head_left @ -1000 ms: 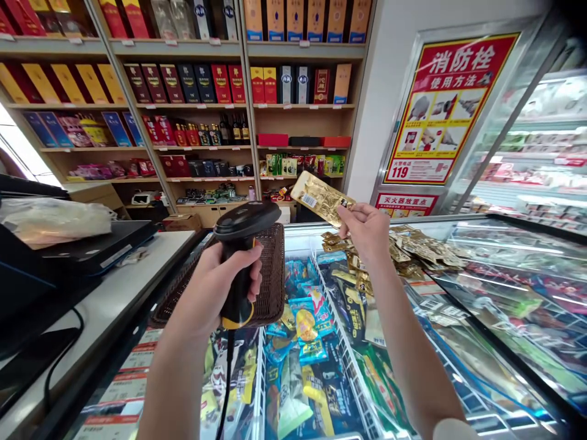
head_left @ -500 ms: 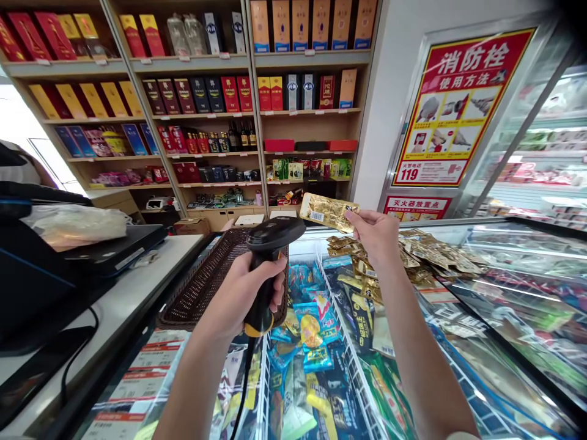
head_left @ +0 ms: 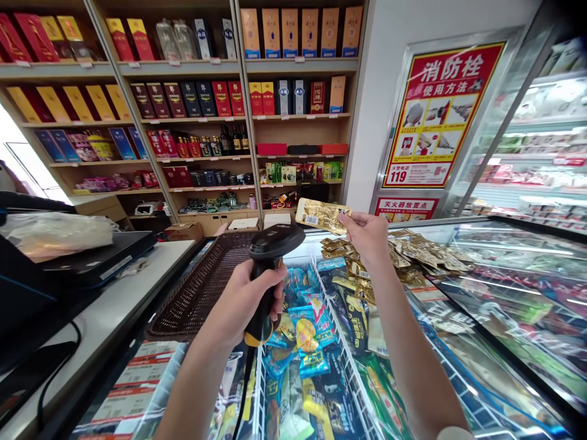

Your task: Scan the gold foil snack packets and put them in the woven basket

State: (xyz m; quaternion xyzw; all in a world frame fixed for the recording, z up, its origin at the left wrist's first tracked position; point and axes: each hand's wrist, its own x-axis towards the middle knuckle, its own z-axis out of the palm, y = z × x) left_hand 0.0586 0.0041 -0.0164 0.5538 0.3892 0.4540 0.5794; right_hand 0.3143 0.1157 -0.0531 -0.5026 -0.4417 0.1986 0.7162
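A black barcode scanner (head_left: 275, 241) with a yellow-trimmed base is gripped in my left hand (head_left: 250, 299), its cord hanging down. My right hand (head_left: 369, 235) pinches the right end of a gold foil snack packet (head_left: 321, 214), whose printed barcode shows on its left half. The scanner's head points toward the packet, with a small gap between them. Beyond my right wrist, a pile of similar gold packets (head_left: 426, 253) lies on the freezer's glass top. Left of the scanner sits a brown woven basket (head_left: 197, 293).
Below my hands, a chest freezer holds blue frozen-treat packets (head_left: 307, 333) between white wire dividers (head_left: 343, 333). At left a counter (head_left: 160, 263) carries a black scale (head_left: 101, 256) with a plastic bag on it. Shelves (head_left: 298, 64) of boxed bottles stand behind, beside a red fire-hydrant poster (head_left: 440, 116).
The whole scene has shifted slightly left in view as the camera turned a little. Both hands keep hold of the barcode scanner and the gold packet, nearly unmoved relative to each other.
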